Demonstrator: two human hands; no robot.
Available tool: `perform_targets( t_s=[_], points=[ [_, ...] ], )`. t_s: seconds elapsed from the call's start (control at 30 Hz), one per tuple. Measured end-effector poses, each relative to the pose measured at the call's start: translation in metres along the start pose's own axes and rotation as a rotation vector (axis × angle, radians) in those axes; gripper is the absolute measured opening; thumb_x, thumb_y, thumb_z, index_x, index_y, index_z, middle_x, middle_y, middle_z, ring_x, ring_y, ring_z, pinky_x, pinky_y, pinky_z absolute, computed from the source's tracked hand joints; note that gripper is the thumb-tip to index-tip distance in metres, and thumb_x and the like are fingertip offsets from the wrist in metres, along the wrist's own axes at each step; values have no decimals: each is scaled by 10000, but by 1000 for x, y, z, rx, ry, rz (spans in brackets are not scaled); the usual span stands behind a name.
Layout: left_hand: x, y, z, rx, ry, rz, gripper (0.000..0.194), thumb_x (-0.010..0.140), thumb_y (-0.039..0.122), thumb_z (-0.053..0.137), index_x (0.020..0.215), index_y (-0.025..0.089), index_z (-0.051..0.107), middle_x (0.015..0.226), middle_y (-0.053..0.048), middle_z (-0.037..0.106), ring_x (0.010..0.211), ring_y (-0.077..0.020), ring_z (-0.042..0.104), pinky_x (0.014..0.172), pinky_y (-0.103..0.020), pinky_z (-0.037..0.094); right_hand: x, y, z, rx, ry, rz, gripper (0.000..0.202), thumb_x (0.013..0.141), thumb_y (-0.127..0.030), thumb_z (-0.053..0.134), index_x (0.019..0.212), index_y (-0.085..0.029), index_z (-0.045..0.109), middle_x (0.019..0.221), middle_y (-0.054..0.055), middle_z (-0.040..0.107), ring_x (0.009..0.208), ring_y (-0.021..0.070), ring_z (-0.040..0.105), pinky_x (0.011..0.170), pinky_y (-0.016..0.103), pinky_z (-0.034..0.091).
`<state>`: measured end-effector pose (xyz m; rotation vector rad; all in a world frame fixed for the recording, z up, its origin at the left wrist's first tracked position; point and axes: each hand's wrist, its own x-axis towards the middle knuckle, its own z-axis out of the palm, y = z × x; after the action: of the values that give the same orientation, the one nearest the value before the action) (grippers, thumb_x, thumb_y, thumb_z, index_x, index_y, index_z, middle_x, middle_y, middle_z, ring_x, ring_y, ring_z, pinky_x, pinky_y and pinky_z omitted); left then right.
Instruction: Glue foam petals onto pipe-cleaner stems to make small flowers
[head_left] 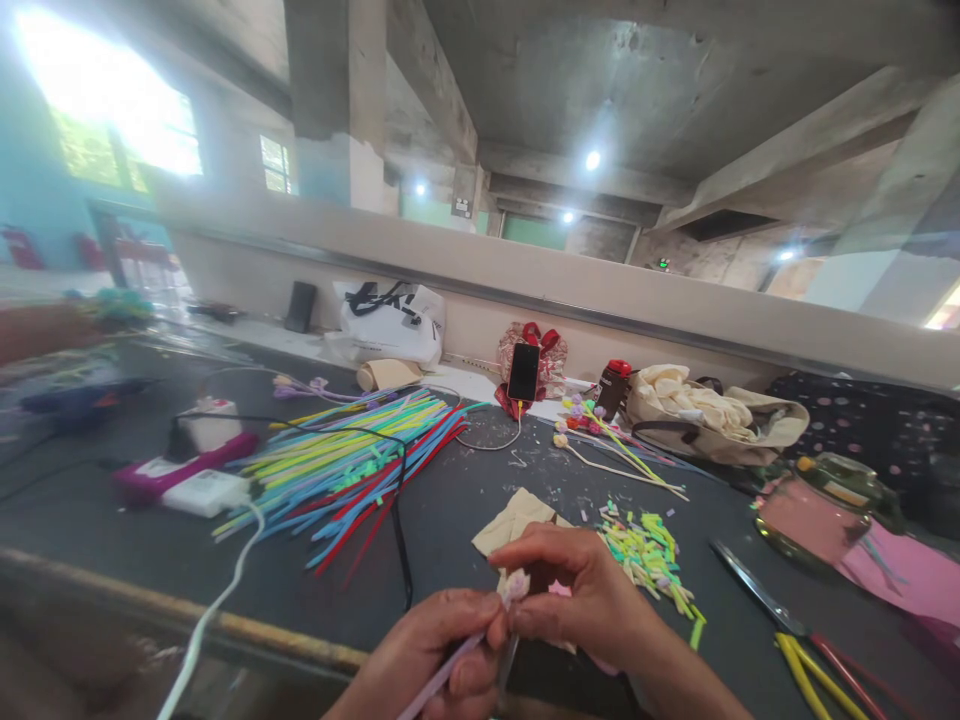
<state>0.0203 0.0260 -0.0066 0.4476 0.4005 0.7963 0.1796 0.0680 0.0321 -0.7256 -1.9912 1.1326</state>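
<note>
Low in the middle, my left hand [454, 635] is closed around a pale purple stem [442, 678] that looks like a pipe cleaner. At its top is a small whitish-purple flower head [515, 586]. My right hand [592, 590] curves over from the other side, thumb and fingers closed about the flower head. A small pink piece [559, 589] shows by the right palm. Just beyond the hands lies a crumpled tan napkin [514, 520], and to their right a pile of short cut pieces [649, 560], mostly yellow and green.
Many coloured pipe cleaners [345, 460] spread left, with a black cable [403, 540] across them. Scissors [780, 605] and a glass jar [817, 510] stand right. A phone [523, 372], finished flowers [581, 412] and a cloth bag [705, 415] sit behind. Another person's arm [37, 330] reaches in far left.
</note>
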Motion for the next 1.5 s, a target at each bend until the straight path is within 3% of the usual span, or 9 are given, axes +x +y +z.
perform_targets(
  t_s=[0.1, 0.2, 0.53, 0.73, 0.83, 0.97, 1.17, 1.3, 1.5],
  points=[
    [-1, 1, -1, 14, -3, -10, 168, 701, 236, 532, 568, 133, 544, 381, 80, 352, 268, -5, 181, 266, -108, 100, -2, 3, -3, 194, -23, 86, 392, 579, -288, 755, 960, -243, 676, 715, -20, 593, 570, 90, 485, 520, 202, 365],
    [-3, 2, 0, -21, -15, -21, 168, 694, 242, 540, 572, 127, 552, 378, 78, 357, 271, -3, 176, 262, -104, 105, -2, 3, -5, 347, -25, 124, 302, 607, -295, 736, 901, -243, 692, 724, -16, 596, 598, 100, 515, 544, 209, 392],
    [-1, 2, 3, -12, -13, -18, 134, 669, 224, 559, 574, 130, 556, 370, 78, 363, 274, 0, 162, 266, -97, 99, 0, 1, -3, 210, -3, 57, 119, 654, -210, 706, 773, -204, 708, 690, -5, 578, 633, 111, 517, 565, 216, 377],
    [-4, 1, 5, -3, 6, -5, 141, 664, 245, 570, 577, 138, 539, 379, 88, 352, 277, 0, 142, 269, -105, 93, -1, 2, 0, 240, 11, 86, 107, 653, -215, 712, 760, -207, 704, 684, -14, 577, 608, 93, 512, 557, 202, 379],
    [-2, 1, 5, 29, 43, 8, 151, 660, 248, 580, 570, 133, 546, 371, 87, 359, 277, 1, 159, 269, -105, 94, 0, 4, -3, 354, 2, 119, 226, 624, -284, 736, 836, -214, 704, 700, -10, 589, 607, 94, 530, 557, 203, 397],
    [0, 4, 4, 209, 171, 151, 212, 684, 310, 583, 566, 134, 569, 336, 75, 404, 249, -4, 216, 266, -120, 107, -1, 10, -7, 466, 108, 133, 341, 665, -416, 677, 918, -186, 680, 697, 15, 625, 506, 92, 544, 470, 203, 407],
    [-7, 13, 15, 533, 427, 367, 196, 636, 315, 654, 571, 138, 600, 432, 28, 536, 368, -53, 429, 370, -145, 262, -6, 15, 0, 420, 274, 242, 158, 673, -311, 693, 757, -178, 685, 532, -21, 607, 418, 65, 505, 414, 165, 385],
    [-13, 16, 19, 797, 505, 514, 175, 629, 252, 641, 501, 137, 607, 413, 55, 447, 406, -61, 368, 419, -181, 273, -11, 14, 9, 392, 224, 198, 151, 641, -302, 716, 752, -204, 689, 590, -20, 609, 521, 89, 535, 504, 192, 424],
    [-12, 14, 14, 1083, 572, 561, 159, 632, 239, 626, 501, 149, 632, 450, 57, 414, 416, -76, 356, 413, -198, 259, -11, 11, 17, 390, 173, 134, 322, 562, -262, 762, 865, -215, 666, 696, -13, 601, 581, 97, 520, 537, 204, 396]
  ],
)
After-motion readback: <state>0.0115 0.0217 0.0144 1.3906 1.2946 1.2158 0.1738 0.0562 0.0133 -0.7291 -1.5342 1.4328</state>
